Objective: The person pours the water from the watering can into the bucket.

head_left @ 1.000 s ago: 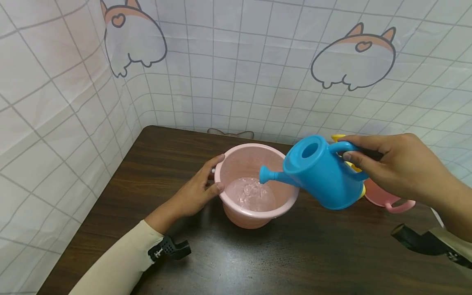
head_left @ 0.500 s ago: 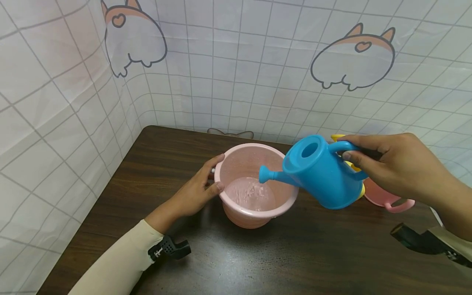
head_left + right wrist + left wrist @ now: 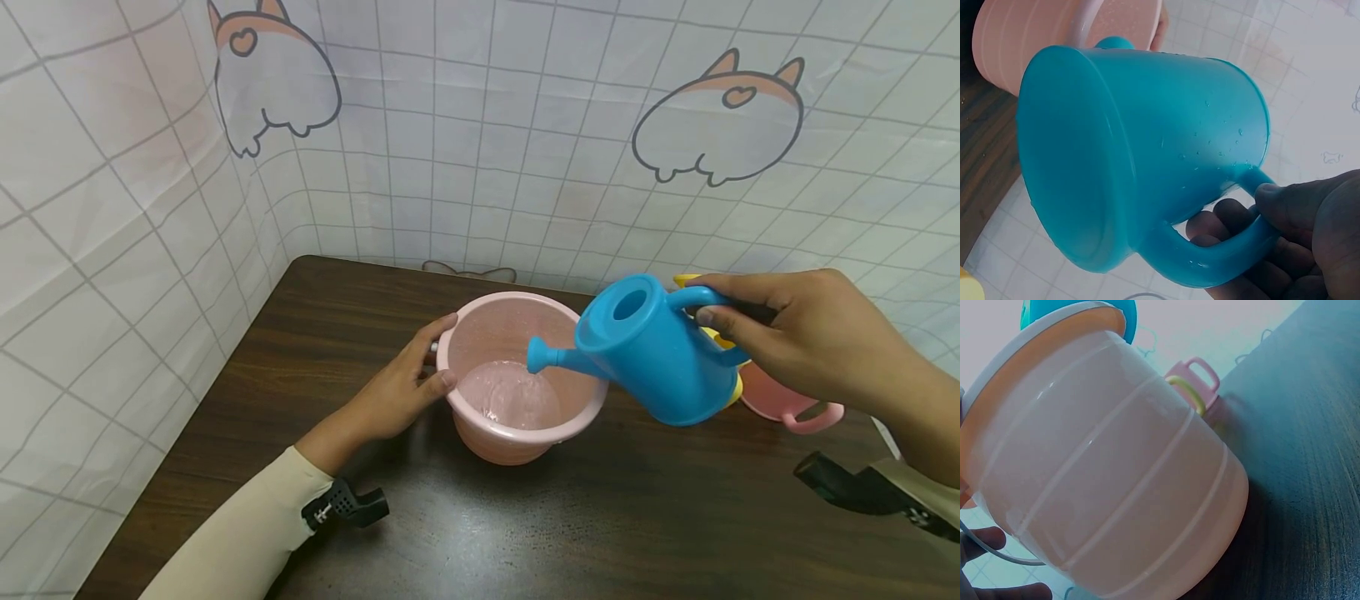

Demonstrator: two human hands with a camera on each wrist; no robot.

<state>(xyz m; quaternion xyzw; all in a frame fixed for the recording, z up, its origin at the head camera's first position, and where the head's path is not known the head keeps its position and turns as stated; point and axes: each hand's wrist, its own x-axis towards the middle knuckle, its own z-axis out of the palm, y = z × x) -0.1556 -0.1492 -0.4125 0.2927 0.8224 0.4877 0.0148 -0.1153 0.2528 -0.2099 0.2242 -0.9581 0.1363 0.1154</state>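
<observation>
If we take the bucket as the centre of a clock face in the head view, it stands upright on the surface, with clear water in its bottom. At nine o'clock the left hand holds its rim, thumb and forefinger bent against it and spread apart; in the left wrist view, two fingers are beside the wire, but we cannot tell if they grip it. At three o'clock the right hand has its fingers closed around the handle of the blue can. The can is lifted and tilted, and its spout points to nine o'clock, over the opening of the bucket. Behind the can, also toward three o'clock, we see a pink thing.

The step in hand, we judge, is pouring from the can: the water is rippled, though we cannot make out a stream. The next move seems to call for more tilt with the spout inside the rim, while the left hand steadies the bucket. If the spout drifts toward three o'clock, water could fall outside.
</observation>
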